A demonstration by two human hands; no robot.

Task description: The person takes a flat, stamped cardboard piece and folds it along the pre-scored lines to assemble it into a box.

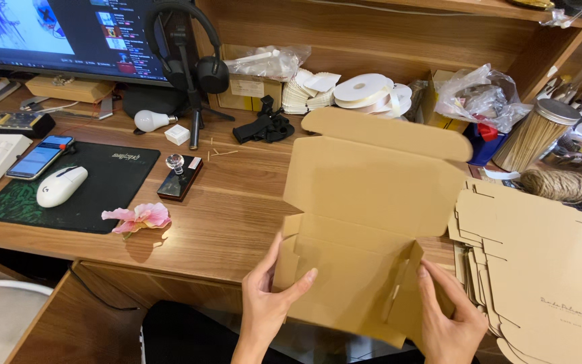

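The folded cardboard box (365, 222) is plain kraft brown, as is the stack of flat blanks (540, 269) beside it; the tabletop (237, 195) shows warm wood grain; the artificial flower (139, 217) is pink; the mouse (62, 186) is white on a black mat (102, 195) with green marbling; the ribbon rolls (365, 91) are cream.

Both hands raised from the lower edge of view, bare forearms angled upward; left hand (267, 303) with palm turned inward, thumb extended to the right, fingers hidden behind what it grips; right hand (447, 322) with fingers upright and slightly curled, likewise gripping.
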